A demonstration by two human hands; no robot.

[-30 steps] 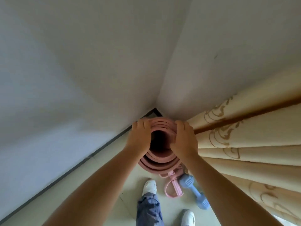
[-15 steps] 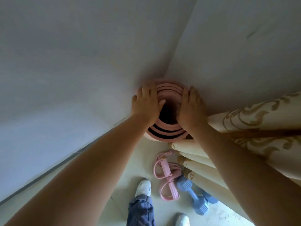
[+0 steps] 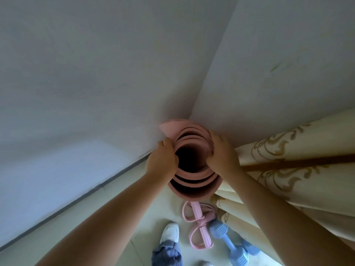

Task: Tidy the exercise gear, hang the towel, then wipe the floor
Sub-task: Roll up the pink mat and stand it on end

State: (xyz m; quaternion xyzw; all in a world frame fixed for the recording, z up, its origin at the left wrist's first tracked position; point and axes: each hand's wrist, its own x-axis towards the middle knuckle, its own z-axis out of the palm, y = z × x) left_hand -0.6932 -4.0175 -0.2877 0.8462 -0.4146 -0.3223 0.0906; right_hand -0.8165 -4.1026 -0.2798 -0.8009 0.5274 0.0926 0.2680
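1. Pink foam, rolled into a loose coil, is the yoga mat (image 3: 192, 191); it stands on end in the far corner where the two white walls (image 3: 96, 73) meet, seen from above down its dark hollow centre.
2. A loose flap of the mat's outer layer sticks out at the far left, against the left wall.
3. The left hand (image 3: 162, 162) curls its fingers over the left rim of the roll, gripping it.
4. The right hand (image 3: 222, 156) grips the right rim, fingers wrapped over the coiled edges.
5. Cream curtain (image 3: 288, 169) with gold scrollwork and a brown band hangs just right of the mat, its folds pressing against the roll and the right forearm.
6. On the pale floor (image 3: 96, 227) near the mat's foot lies a pink pull-rope exerciser (image 3: 197, 225).
7. Beside it to the right rest blue dumbbells (image 3: 230, 244), partly tucked under the curtain hem.
8. A white shoe (image 3: 170, 232) and a denim trouser leg (image 3: 167, 254) stand left of the exerciser.
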